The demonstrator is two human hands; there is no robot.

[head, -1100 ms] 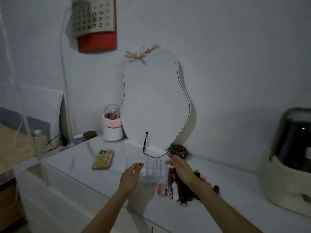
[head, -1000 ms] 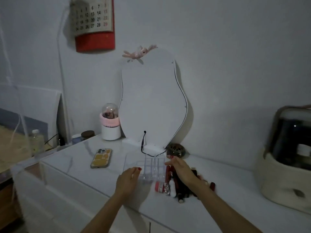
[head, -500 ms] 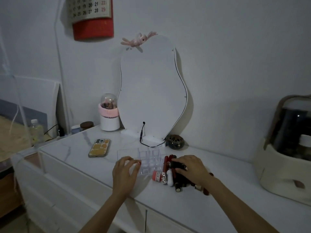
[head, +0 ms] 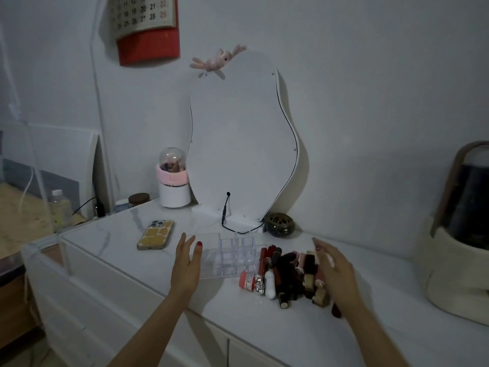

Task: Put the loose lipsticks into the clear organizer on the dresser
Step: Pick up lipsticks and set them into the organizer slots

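Overhead, calendar [head: 144, 11] numbers read 22, 28, 29.

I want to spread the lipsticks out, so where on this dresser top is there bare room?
Bare: the dresser front strip below the lipsticks, and between them and the cream container. Crowded: clear organizer, phone, mirror base.

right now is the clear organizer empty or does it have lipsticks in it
Empty. The organizer shows only clear dividers; the lipsticks lie piled beside it on the dresser.
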